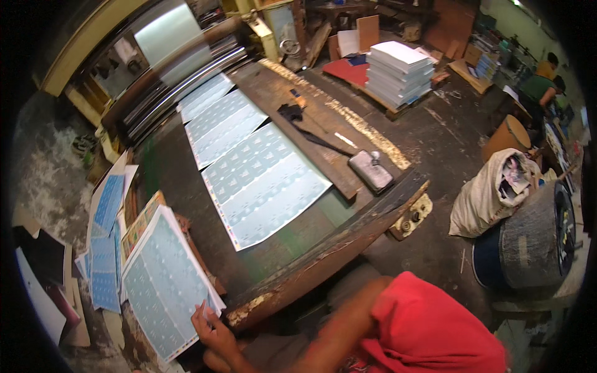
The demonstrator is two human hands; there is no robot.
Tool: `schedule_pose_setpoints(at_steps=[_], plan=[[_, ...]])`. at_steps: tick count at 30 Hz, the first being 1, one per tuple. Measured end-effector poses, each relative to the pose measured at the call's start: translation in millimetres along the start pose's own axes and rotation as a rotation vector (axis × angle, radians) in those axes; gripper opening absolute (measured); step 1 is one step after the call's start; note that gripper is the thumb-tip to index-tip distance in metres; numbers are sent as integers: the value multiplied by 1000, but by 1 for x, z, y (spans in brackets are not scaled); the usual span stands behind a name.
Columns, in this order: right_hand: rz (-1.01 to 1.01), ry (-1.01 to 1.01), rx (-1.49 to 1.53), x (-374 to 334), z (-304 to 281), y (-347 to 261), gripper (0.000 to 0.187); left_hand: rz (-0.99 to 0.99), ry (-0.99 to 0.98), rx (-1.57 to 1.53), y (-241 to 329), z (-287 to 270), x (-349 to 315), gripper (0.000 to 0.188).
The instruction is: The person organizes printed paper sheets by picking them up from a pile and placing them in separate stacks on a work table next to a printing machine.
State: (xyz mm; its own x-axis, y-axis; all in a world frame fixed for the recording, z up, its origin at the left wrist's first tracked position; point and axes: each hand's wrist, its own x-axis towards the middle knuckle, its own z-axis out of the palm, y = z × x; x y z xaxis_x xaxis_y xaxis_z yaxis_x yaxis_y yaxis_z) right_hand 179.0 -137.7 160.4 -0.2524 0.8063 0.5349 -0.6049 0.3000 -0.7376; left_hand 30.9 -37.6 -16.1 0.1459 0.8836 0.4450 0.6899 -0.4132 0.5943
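Observation:
My left hand (214, 332) is at the near right edge of a stack of pale blue printed sheets (165, 283), its fingers closed on the sheets' edge. From a red sleeve, my right forearm (345, 320) runs down and left past the lower edge, so the right hand is out of view. A patch of skin below my left hand is too cut off to identify. In front, a row of printed sheets lies on a dark machine bed: a near sheet (267, 183), a middle sheet (227, 127) and a partly hidden far sheet (205, 96).
Beyond the bed stands a metal roller (205, 68). A box-shaped block (371, 171) rests on the side ledge. Blue printed papers (104, 248) lean at the left. A white paper stack (398, 74), a stuffed sack (494, 196) and a drum (528, 245) stand right; people work farther back.

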Motion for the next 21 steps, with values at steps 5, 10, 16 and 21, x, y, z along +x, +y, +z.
schedule_pose_setpoints(at_steps=[5, 10, 16, 21], plan=[[-112, 213, -1078, 91, -166, 147, 69, 27, -35, 59, -4, 2, 0, 28], [632, 113, -1774, 55, -429, 173, 80, -20, -33, -60, 21, 7, 8, 26], [1049, 734, -2079, -1, -489, 105, 76, -197, 59, -266, 6, -8, 8, 29], [636, 328, -986, -43, -393, 111, 64, -307, 221, -519, 6, -30, 12, 30]])
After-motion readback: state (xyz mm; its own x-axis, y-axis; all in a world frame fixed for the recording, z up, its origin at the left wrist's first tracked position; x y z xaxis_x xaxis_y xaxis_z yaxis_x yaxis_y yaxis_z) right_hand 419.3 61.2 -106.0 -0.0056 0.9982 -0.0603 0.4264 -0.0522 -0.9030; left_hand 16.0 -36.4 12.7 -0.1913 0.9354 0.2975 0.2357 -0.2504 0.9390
